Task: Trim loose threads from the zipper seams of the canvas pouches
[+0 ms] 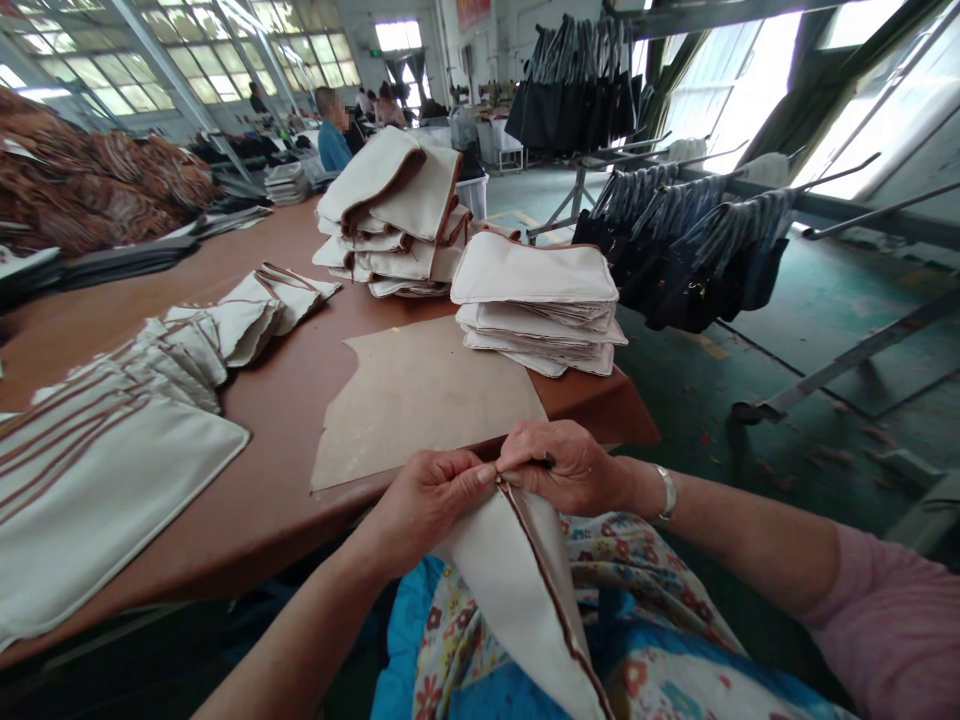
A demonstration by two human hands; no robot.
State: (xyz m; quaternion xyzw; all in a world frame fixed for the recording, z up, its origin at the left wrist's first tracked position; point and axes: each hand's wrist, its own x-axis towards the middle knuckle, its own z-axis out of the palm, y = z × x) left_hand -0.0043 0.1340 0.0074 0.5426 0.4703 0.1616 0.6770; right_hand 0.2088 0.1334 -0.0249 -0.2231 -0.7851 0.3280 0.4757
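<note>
A white fabric piece (510,600) with a brown-edged seam hangs from both hands over my lap. My left hand (442,495) pinches its top end between thumb and fingers. Right beside it, my right hand (559,465) is closed on the same end, with a small dark object (546,461) showing between its fingers; what that object is I cannot make out. The fingertips of both hands meet at the top of the seam. Past the hands, a beige sheet (427,390) lies on the brown table (292,440).
Two stacks of white pieces, a taller one (397,210) and a lower one (536,290), stand behind the sheet. Overlapping white pieces (127,480) cover the left side. Brown material (90,180) is heaped farther back. Racks with dark bags (682,260) stand at right. A seated person (332,135) is beyond.
</note>
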